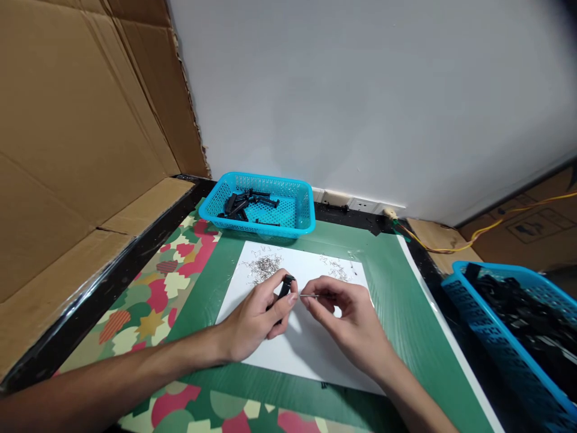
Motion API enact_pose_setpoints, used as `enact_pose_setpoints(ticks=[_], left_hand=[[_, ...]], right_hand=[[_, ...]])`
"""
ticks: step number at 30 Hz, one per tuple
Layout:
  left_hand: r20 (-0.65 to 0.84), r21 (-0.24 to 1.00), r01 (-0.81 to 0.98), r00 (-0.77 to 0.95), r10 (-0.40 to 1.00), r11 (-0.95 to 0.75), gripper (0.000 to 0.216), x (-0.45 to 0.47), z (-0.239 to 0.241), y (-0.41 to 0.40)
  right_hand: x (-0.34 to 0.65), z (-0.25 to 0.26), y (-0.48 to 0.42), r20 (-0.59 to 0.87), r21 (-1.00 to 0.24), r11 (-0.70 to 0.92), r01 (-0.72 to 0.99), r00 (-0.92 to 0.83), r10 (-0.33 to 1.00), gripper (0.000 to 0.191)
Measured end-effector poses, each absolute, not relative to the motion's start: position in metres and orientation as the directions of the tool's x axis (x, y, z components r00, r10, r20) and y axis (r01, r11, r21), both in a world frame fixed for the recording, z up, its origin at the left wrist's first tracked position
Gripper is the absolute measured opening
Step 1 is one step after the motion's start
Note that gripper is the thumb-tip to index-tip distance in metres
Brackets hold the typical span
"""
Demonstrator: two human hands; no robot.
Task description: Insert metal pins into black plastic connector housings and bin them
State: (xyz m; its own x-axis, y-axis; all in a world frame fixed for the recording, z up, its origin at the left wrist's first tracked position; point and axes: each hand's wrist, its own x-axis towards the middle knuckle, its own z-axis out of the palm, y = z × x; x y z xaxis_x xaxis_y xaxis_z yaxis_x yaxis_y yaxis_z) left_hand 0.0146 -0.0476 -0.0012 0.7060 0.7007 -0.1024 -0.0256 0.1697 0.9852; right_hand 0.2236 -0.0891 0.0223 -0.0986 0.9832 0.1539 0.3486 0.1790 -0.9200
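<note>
My left hand [259, 313] is closed around a small black plastic part [285, 286], whose upper end sticks out between thumb and fingers. Just to its right, my right hand [349, 316] pinches a thin metal rod [310, 295] that points left at the black part. Whether the rod's tip touches the part, I cannot tell. Both hands are above a white sheet [311, 361]. On the sheet, a dense pile of tiny bent metal pieces [265, 268] lies behind my left hand, and a thinner scatter of metal pieces [336, 268] lies behind my right.
A blue basket [288, 231] with several black parts stands at the back. Another blue basket [487, 319], full of black pieces, is at the right. Cardboard [90, 90] walls off the left. Sockets [363, 205] and a yellow cable [478, 234] run along the wall.
</note>
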Motion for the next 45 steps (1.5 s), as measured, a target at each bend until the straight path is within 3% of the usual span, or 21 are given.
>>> enact_pose_setpoints(ticks=[4,8,11,23,33,41,45], left_hand=[[-0.126,0.965,-0.074,0.709,0.693,0.251,0.040,0.014,-0.004,-0.047],[-0.131,0.943,-0.130,0.701,0.701,0.306,0.047,0.013,-0.005,-0.046],[-0.135,0.931,-0.151,0.701,0.700,0.331,0.047,0.012,-0.004,-0.047],[-0.214,0.917,-0.095,0.701,0.680,0.387,0.047,0.007,-0.002,-0.051],[-0.184,0.905,-0.137,0.727,0.662,0.402,0.043,0.008,-0.005,-0.048],[-0.214,0.923,-0.061,0.737,0.642,0.379,0.045,0.005,0.005,-0.047],[-0.182,0.909,-0.118,0.751,0.635,0.400,0.044,0.006,0.004,-0.044]], right_hand=[[0.219,0.022,-0.094,0.259,-0.875,0.276,0.398,-0.098,0.961,0.012],[0.214,0.018,-0.100,0.481,-0.639,0.532,0.556,-0.250,0.840,0.015],[0.212,0.012,-0.102,0.561,-0.528,0.642,0.555,-0.340,0.755,0.022],[0.209,0.002,-0.107,0.488,-0.616,0.629,0.474,-0.398,0.777,0.027],[0.203,0.006,-0.103,0.442,-0.706,0.559,0.434,-0.347,0.827,0.015],[0.203,0.000,-0.099,0.549,-0.668,0.642,0.376,-0.334,0.766,0.016],[0.205,-0.002,-0.098,0.577,-0.621,0.683,0.385,-0.366,0.730,0.016]])
